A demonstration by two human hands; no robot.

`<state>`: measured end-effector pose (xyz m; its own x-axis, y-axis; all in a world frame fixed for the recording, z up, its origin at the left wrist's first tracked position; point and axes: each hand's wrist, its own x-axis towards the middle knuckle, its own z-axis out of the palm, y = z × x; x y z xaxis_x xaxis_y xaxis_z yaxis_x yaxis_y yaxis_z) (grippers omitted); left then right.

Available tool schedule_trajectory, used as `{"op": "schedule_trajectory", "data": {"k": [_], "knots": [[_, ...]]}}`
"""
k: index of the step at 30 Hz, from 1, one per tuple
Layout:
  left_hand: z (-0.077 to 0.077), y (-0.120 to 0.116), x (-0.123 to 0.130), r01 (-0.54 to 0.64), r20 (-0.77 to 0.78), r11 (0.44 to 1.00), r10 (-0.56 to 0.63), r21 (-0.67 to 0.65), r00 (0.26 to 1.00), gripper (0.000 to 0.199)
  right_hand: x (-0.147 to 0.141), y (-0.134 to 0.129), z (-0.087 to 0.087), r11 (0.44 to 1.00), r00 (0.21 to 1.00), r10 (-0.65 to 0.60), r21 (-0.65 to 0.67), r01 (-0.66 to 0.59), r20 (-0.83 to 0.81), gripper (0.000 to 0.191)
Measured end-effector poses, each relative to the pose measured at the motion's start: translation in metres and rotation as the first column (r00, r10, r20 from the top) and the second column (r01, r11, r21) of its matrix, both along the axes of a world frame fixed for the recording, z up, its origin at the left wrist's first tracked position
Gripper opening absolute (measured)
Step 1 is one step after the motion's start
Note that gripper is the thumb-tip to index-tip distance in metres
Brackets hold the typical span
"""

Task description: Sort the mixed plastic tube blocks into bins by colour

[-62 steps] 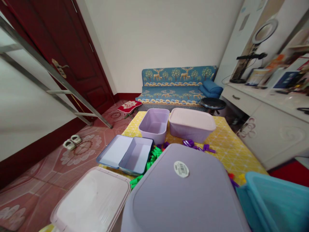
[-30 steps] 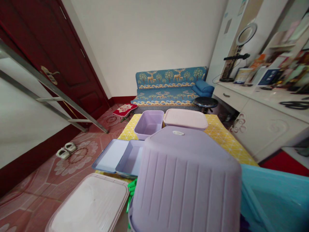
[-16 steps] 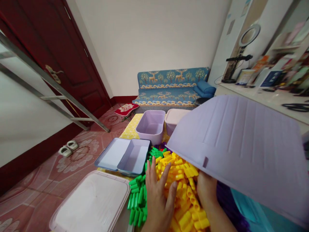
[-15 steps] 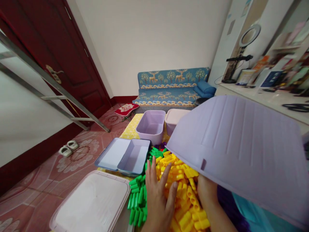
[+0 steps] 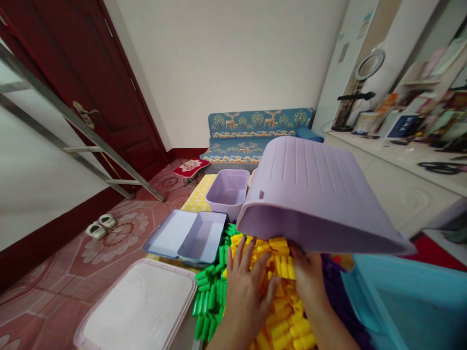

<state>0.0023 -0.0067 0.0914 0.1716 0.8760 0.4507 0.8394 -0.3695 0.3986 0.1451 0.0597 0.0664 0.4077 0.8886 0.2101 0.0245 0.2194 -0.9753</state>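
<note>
My left hand (image 5: 242,289) lies over a heap of yellow plastic building pieces (image 5: 282,311), palm down with its fingers spread. Beside it, my right hand (image 5: 308,272) reaches up under the lower rim of a large light-purple storage bin (image 5: 310,170). The bin is tipped on its side above the yellow pieces, mouth towards me. That hand's fingertips are hidden at the rim, where it seems to grip. Green plastic pieces (image 5: 209,296) are piled left of my left hand.
At the left sit a white-lidded box (image 5: 138,301) and an open shallow case (image 5: 204,236). Behind them stands a smaller purple bin (image 5: 229,187). A blue tub (image 5: 412,296) is at the right. Farther off are a patterned sofa (image 5: 237,138) and a ladder (image 5: 105,160).
The purple bin has swung left and turned, so that its mouth now shows and the blue tub is uncovered. My left hand has shifted slightly right over the yellow pieces.
</note>
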Motion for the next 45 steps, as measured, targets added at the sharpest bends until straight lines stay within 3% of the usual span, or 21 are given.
{"op": "schedule_trajectory", "data": {"k": [4,8,13,19,23,28,33,36,39,42,45], "knots": [[0.007,0.007,0.004,0.104,0.075,0.994,-0.105,0.027,0.992,0.043,0.001,0.000,0.007,0.991,0.998,-0.031,-0.128,0.038,0.056,0.026],[0.009,0.015,0.010,0.230,0.069,0.971,-0.226,-0.062,0.972,0.048,0.003,0.001,-0.001,0.979,0.997,-0.069,-0.191,0.072,0.023,0.028],[0.008,0.015,0.010,0.195,0.039,0.973,-0.192,-0.120,0.981,0.037,0.004,-0.001,-0.007,0.979,0.994,-0.109,-0.177,0.104,-0.018,0.027],[0.005,0.014,0.009,0.211,0.075,0.973,-0.204,-0.099,0.976,0.025,0.006,-0.006,0.008,0.982,0.986,-0.139,-0.113,0.149,0.089,0.030],[0.004,0.012,0.009,0.217,0.095,0.975,-0.211,-0.049,0.973,0.028,0.011,-0.007,0.020,0.994,0.991,-0.041,-0.098,0.054,0.131,0.028],[0.003,0.009,0.009,0.223,0.130,0.975,-0.218,-0.025,0.967,0.027,0.016,-0.012,0.034,0.998,0.982,-0.048,-0.028,0.053,0.181,0.028],[0.005,0.007,0.006,0.236,0.144,0.970,-0.227,-0.053,0.963,0.042,0.022,-0.033,0.054,0.976,0.982,0.167,-0.152,-0.153,0.085,0.039],[0.009,0.004,0.004,0.270,0.117,0.962,-0.264,-0.035,0.957,0.048,0.039,-0.049,0.077,0.925,0.964,0.261,-0.272,-0.266,-0.057,0.046],[0.009,0.003,0.004,0.252,0.122,0.967,-0.246,-0.037,0.962,0.034,0.071,-0.057,0.106,0.882,0.954,0.287,-0.365,-0.298,-0.085,0.041],[0.002,0.002,0.004,0.209,0.119,0.978,-0.206,-0.013,0.971,0.028,0.117,-0.048,0.135,0.911,0.975,0.220,-0.362,-0.198,0.021,0.036],[-0.004,0.003,0.002,0.201,0.108,0.980,-0.200,0.002,0.974,0.029,0.171,-0.017,0.149,0.953,0.993,0.040,-0.304,-0.005,0.111,0.030]]}}
